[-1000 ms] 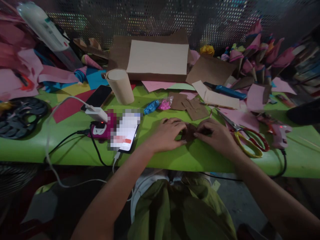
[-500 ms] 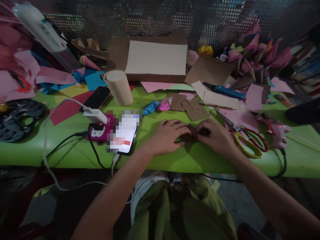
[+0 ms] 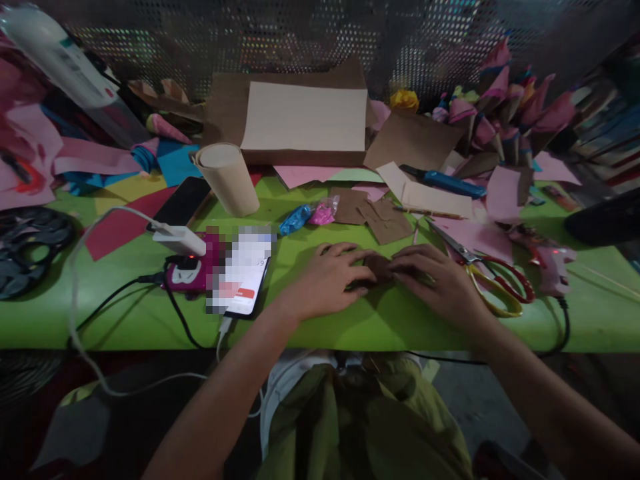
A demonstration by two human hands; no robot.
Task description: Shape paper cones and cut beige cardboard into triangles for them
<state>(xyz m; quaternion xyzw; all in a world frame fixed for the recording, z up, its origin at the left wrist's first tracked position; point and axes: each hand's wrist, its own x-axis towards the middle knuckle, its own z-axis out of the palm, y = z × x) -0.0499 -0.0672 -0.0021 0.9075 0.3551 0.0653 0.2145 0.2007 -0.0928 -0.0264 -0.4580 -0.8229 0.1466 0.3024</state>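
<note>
Both my hands rest on the green table (image 3: 125, 313) near its front edge, pressed on a small piece of brown paper (image 3: 379, 266) between them. My left hand (image 3: 327, 279) lies with fingers curled down over the paper's left side. My right hand (image 3: 440, 280) covers its right side, fingertips meeting the left hand's. Most of the brown paper is hidden under the fingers.
Scissors with yellow and red handles (image 3: 493, 280) and a pink glue gun (image 3: 550, 263) lie right of my hands. Left are a lit phone (image 3: 245, 273), a dark phone (image 3: 180, 202), cables and a paper roll (image 3: 227, 177). Brown paper sheets (image 3: 305, 120), cut pieces (image 3: 380, 217) and paper cones (image 3: 500, 113) fill the back.
My hands have drawn closer together over the brown paper, and its visible part has shrunk. The view has shifted slightly to the right.
</note>
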